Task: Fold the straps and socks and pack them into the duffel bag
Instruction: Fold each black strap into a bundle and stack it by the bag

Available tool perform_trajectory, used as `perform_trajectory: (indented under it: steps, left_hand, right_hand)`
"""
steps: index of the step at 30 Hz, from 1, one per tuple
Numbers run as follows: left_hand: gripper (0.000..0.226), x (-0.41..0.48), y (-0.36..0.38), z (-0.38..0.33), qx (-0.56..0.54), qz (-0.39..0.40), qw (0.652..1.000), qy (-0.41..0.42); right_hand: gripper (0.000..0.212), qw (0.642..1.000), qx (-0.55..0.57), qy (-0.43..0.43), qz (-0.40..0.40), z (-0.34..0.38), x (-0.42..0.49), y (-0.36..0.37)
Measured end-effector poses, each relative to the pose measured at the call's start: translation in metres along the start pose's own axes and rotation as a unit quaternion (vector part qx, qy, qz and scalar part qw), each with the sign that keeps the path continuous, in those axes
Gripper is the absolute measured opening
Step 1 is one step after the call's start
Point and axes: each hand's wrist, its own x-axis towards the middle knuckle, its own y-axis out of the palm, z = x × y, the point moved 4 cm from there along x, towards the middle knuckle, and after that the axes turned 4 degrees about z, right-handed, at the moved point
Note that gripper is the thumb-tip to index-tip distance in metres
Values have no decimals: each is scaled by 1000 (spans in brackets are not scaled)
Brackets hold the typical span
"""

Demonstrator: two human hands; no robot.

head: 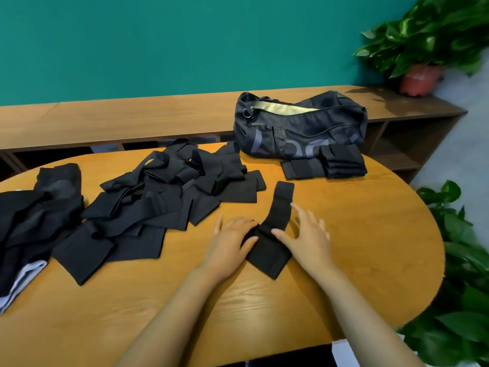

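the bent sock (277, 215) lies flat on the surface (357, 234) between spread hands: left hand (232, 239) presses its edge, right hand (304, 234) touches it by the thumb. folded across that bend, it likely skews and springs loose.

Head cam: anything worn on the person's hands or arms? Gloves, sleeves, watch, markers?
Nothing worn. Left hand and right hand are bare: no gloves, no rings visible. Left forearm and right forearm are bare down to the frame's bottom edge: no sleeves, watch, wristband or markers.

Both hands flat: left hand (229, 241), right hand (308, 235) flank black sock (275, 229) on table (357, 234).
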Motion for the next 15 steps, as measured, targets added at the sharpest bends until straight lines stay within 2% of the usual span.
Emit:
perform_trajectory:
  steps: [3, 7, 9, 12, 15]
  left_hand:
    - [42, -27, 8, -13, -2, -26, 999, -28]
    - [48, -58, 12, -32, 17, -42, 998, -37]
    - [46, -73, 13, -41, 2, -62, 998, -28]
    - [42, -91, 13, -52, -43, -84, 995, -21]
    - [43, -101, 13, -59, -58, -66, 996, -5]
  right_hand:
    - [90, 997, -72, -8, 0, -9, -26, 4]
    - [86, 996, -85, -2, -27, -24, -48, -6]
    - [77, 996, -72, -26, -39, -28, -60, -10]
    - [52, 991, -38, -119, -57, -27, -82, -16]
    - [33, 981, -19, -191, -33, -28, -101, -13]
